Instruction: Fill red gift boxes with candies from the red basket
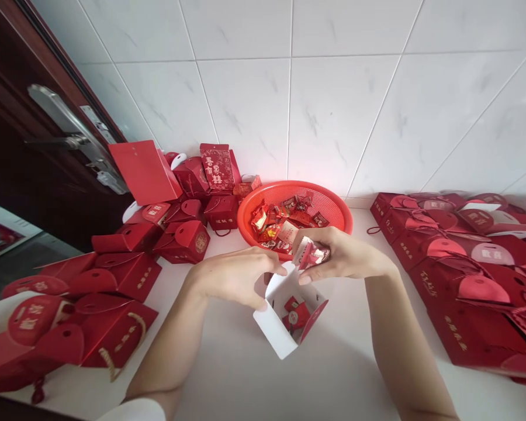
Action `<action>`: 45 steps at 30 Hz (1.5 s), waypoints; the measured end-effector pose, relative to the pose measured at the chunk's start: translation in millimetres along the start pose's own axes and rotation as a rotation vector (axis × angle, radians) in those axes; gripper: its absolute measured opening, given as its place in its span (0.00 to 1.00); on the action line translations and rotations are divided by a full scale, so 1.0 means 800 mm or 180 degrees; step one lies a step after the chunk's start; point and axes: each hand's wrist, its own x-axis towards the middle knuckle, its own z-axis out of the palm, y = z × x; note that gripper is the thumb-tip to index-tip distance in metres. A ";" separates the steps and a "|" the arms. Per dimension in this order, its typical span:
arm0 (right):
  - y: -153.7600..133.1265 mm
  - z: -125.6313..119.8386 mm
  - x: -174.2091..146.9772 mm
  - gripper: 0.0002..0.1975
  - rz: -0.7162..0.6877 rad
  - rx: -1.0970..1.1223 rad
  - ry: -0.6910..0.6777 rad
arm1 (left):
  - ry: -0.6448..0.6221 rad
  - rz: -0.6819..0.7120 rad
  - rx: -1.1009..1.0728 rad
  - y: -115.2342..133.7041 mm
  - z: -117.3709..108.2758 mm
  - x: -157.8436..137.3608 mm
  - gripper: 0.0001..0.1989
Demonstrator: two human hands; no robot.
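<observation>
An open gift box [275, 328] with a white inside stands in front of me, its flaps folded outward. Small red wrapped sweets [296, 313] lie at its bottom. My left hand [241, 275] has its thumb and fingers closed on the box's left edge. Above the box's far right side, my right hand [339, 257] grips wrapped candy [312, 255] in red and white wrapping; how many pieces it holds is hard to tell. Just behind both hands sits a red plastic basket [342, 202] with several wrapped sweets [284, 225] in it.
Closed red gift boxes [127, 280] are crowded along the left, some with rope handles. More red boxes [447, 263] stand in rows at the right. A tiled wall [315, 117] rises behind the white surface [228, 362]. A dark door [35, 175] with a metal handle is at the left.
</observation>
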 end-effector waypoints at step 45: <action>-0.037 0.015 -0.023 0.03 -0.0156 -0.0386 -0.0025 | -0.0121 0.0862 -0.0418 -0.002 -0.003 0.018 0.26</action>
